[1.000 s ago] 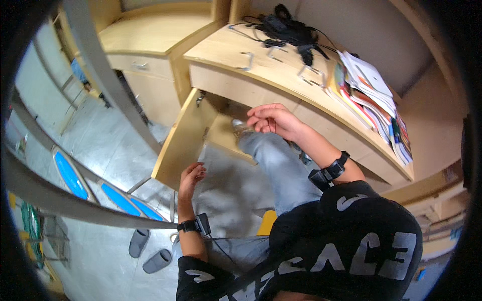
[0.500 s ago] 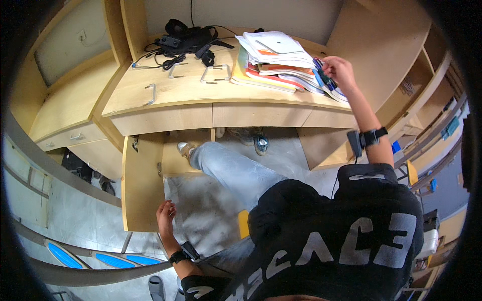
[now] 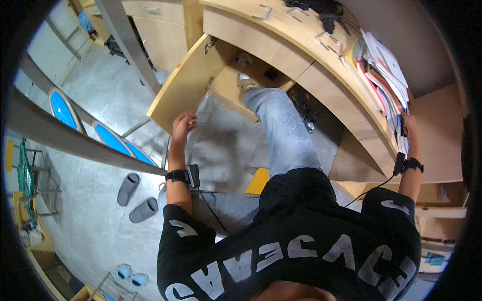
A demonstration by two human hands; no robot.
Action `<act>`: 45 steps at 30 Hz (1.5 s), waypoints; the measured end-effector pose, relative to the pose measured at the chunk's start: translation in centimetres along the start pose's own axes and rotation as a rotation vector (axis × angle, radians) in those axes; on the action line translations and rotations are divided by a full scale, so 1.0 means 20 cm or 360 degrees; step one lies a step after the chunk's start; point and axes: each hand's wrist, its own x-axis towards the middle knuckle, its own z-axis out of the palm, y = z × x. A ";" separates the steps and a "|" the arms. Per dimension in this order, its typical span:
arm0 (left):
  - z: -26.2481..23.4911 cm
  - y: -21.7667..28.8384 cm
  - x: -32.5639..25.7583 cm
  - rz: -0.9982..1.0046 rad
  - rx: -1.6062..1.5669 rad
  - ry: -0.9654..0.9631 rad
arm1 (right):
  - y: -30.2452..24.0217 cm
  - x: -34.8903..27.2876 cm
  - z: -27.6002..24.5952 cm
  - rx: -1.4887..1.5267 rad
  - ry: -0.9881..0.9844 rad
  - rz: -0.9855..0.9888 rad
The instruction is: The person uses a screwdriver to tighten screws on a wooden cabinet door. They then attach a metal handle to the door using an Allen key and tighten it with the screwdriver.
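Note:
My left hand [image 3: 184, 124] hovers beside the swung-out wooden cabinet door [image 3: 182, 83], its fingers loosely bent and a little apart. I see nothing held in it. At the right end of the desk, my right hand [image 3: 410, 125] is closed over the dark pens [image 3: 402, 124] beside the stack of papers and booklets [image 3: 384, 70]. What its fingers pinch is partly hidden. Metal drawer handles [image 3: 329, 44] lie loose on the desktop, next to black straps and cables [image 3: 326, 14].
My leg [image 3: 281, 125] reaches toward the lower cabinet [image 3: 233, 83]. A yellow seat edge [image 3: 258, 181] shows below it. Grey slippers [image 3: 143, 209] lie on the floor at left, near a curved grey metal rail [image 3: 85, 138]. A side panel [image 3: 439, 135] stands at right.
My view has turned and tilted, so the desk now sits at the upper right. My left hand stays near the cabinet door; my right hand stays at the pens.

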 end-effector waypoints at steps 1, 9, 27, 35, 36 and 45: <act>0.00 0.01 -0.01 -0.0004 -0.0016 0.0115 | 0.00 -0.02 -0.03 0.0143 0.0055 0.0156; -0.04 0.05 -0.08 0.0100 0.0036 0.0433 | -0.37 -0.71 -0.17 0.1394 0.0689 -0.1057; 0.00 0.49 -0.22 -0.0005 0.0626 0.0874 | -1.58 -1.42 1.39 0.0990 -0.2497 -0.1356; 0.32 0.43 0.34 0.0124 0.0222 0.0925 | -2.05 -1.37 1.80 0.1773 -0.2626 -0.0169; 0.35 0.42 0.42 0.0167 0.0202 0.0914 | -2.07 -1.37 1.88 0.1811 -0.2580 0.0004; 0.46 0.30 0.44 0.0129 0.0063 0.0803 | -2.05 -1.33 2.01 0.1728 -0.2495 -0.0218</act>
